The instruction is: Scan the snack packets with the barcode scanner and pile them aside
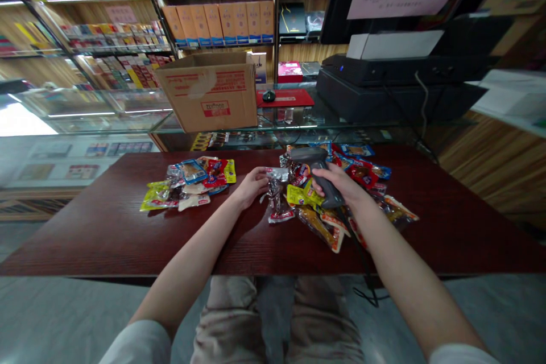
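Left of your left hand, a narrow gap of bare table runs to the small pile of packets; the near left side lies open. Between that hand and your right hand, a clear packet blocks passage. The larger pile bars passing under the scanner, whose cord crosses the near edge.
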`<state>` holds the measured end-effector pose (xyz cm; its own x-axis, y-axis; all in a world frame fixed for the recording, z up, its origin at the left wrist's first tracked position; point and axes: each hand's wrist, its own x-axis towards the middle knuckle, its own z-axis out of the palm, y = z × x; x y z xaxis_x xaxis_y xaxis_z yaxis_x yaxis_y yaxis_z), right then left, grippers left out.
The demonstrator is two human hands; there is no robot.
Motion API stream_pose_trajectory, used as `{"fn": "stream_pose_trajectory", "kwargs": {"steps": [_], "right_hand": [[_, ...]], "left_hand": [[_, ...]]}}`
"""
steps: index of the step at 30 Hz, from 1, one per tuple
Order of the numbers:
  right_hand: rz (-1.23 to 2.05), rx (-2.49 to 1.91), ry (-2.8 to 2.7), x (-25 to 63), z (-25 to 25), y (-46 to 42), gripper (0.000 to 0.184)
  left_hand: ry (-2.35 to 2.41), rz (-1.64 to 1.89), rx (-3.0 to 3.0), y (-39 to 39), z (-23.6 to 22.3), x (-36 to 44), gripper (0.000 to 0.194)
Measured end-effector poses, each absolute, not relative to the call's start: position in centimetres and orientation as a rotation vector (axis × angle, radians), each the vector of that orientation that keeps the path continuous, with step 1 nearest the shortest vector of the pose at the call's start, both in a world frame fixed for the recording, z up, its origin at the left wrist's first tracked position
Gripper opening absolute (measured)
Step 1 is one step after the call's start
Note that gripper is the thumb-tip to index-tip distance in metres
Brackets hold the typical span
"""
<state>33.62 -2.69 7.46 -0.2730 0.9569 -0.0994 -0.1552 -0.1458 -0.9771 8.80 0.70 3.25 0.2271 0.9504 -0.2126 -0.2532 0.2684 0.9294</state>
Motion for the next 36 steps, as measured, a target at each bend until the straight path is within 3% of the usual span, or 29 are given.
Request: {"fn": "stream_pose_trajectory", "kwargs": {"steps": [5, 9, 12, 14, 18, 27, 36], "right_hand": [[1.563, -1.038, -1.228, 33.7, 7.4, -2.7, 0.029], [1.568, -1.038, -1.223, 33.6, 7.6, -2.8, 0.030], [1.585, -1.036, -1.211, 33.4, 7.6, -2.9, 0.030], [1.599, -1.037, -1.207, 33.4, 7.6, -3.0, 0.031], [1.621, -1.018, -1.231, 33.3, 7.4, -3.0, 0.035], [1.607, -0.894, -1.300, 32.7, 7.5, -3.4, 0.031], [1.660, -0.794, -1.342, 32.0, 7.0, -3.6, 0.032]], "left_hand": [[0.962, 1.077, 0.790, 0.7, 4.3, 8.6, 0.029], [0.983, 1.120, 0.569, 1.3, 4.9, 8.2, 0.004], [0.934, 1.059, 0.502, 1.7, 5.1, 7.6, 0.032], [0.886, 1.017, 0.503, 1.8, 5.0, 7.4, 0.040], [0.871, 1.104, 0.687, 1.8, 4.2, 7.8, 0.033], [1.048, 1.323, 1.638, 1.7, 2.5, 8.4, 0.052], [1.078, 1.320, 1.780, 1.0, 2.9, 8.8, 0.053]]}}
